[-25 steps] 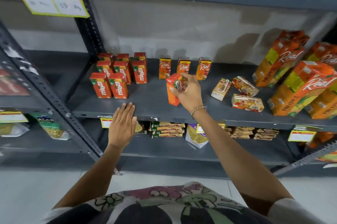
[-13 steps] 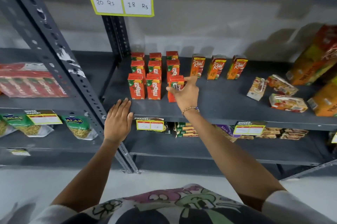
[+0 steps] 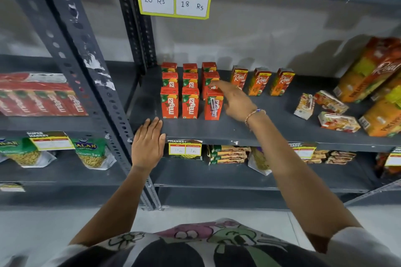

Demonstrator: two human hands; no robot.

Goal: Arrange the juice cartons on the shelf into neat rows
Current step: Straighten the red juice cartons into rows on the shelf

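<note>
Grey shelf [image 3: 271, 129]: nine Maaza cartons [image 3: 190, 102], three Real cartons [image 3: 259, 81].

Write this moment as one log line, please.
right hand: open, beside front-right Maaza carton | left hand: flat on shelf edge | three small cartons: lying down

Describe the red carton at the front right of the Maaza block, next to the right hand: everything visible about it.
The front-right red carton is a small red-orange juice box, apparently coated card, with a wrapped straw on the face toward the camera. It stands upright on the grey shelf, third in the front row, turned differently from its two neighbours, whose logos face out. The right hand is open beside it, fingers at its right edge; whether they touch is unclear.
</note>
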